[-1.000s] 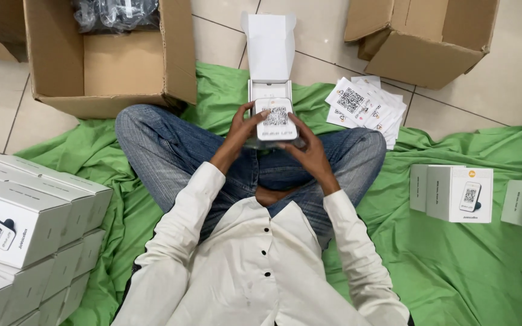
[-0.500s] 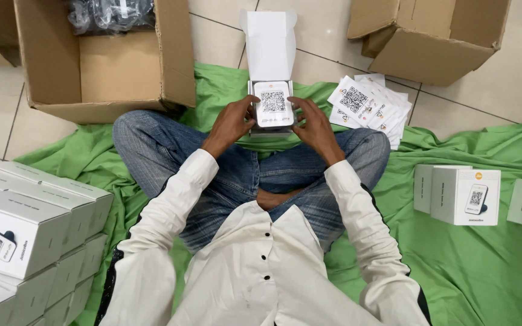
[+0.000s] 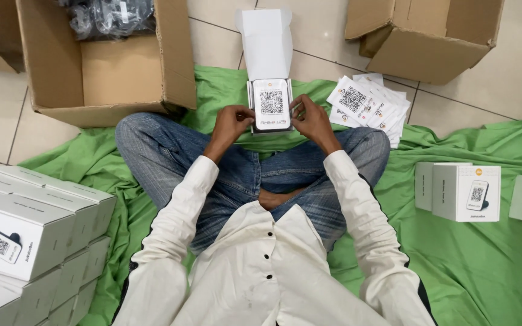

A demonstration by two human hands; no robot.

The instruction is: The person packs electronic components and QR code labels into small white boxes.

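A small white device with a square code pattern on its face lies in an open white box, lid flap standing up at the far side. My left hand grips the device's left edge and my right hand grips its right edge. The box sits on the green cloth just beyond my crossed legs in blue jeans.
A pile of white code cards lies right of the box. An open cardboard carton with black bagged items stands at the far left, another carton at the far right. Stacked white boxes sit at my left; more white boxes at my right.
Both hands have carried the device forward, away from my body, and lowered it into the open white box. The card pile and cartons have not moved.
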